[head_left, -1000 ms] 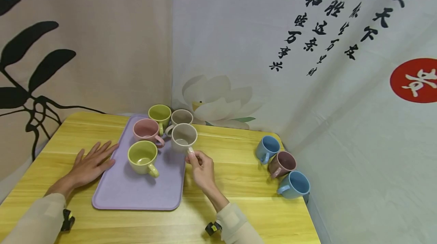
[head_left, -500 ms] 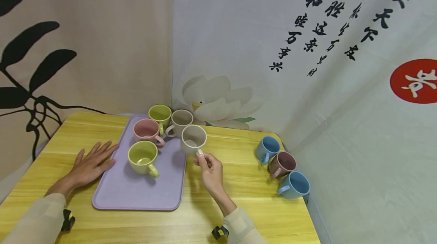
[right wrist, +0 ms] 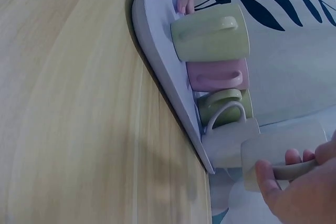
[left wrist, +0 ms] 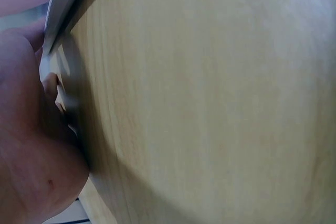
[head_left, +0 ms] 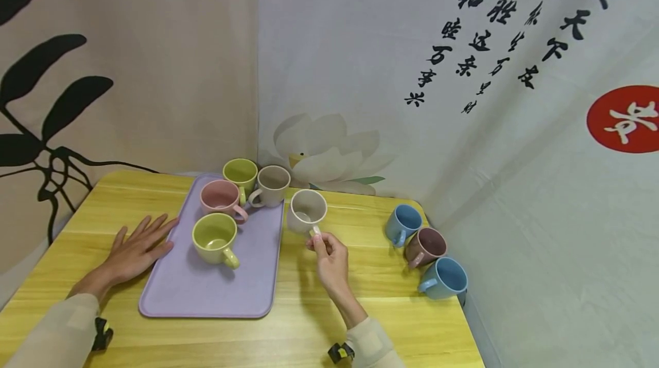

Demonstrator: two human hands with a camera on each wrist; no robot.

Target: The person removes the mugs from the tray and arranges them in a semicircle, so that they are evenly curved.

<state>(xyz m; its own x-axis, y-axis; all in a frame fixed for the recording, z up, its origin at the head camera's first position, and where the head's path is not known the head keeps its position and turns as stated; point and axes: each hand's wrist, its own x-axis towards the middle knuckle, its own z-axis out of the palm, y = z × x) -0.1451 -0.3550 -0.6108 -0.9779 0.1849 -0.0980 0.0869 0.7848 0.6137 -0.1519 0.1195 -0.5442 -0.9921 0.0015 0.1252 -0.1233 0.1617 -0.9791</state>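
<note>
My right hand (head_left: 332,262) pinches the handle of a pale grey mug (head_left: 307,212), just past the right edge of the purple tray (head_left: 226,299). In the right wrist view this mug (right wrist: 281,153) hangs above the table, its handle between thumb and fingers. My left hand (head_left: 133,250) lies flat with fingers spread on the table, fingertips at the tray's left edge. On the tray stand a yellow-green mug (head_left: 214,236) in front, a pink mug (head_left: 220,196) behind it, another yellow-green mug (head_left: 240,173) and a grey-brown mug (head_left: 273,184) at the back.
At the table's right side, a blue mug (head_left: 403,222), a brownish-purple mug (head_left: 426,246) and another blue mug (head_left: 445,278) stand in a row near the edge. A printed cloth backdrop (head_left: 334,70) rises behind the wooden table (head_left: 370,276).
My right hand has carried the pale grey mug rightward, from over the tray to beyond its right edge. The left hand and the other mugs have stayed in place.
</note>
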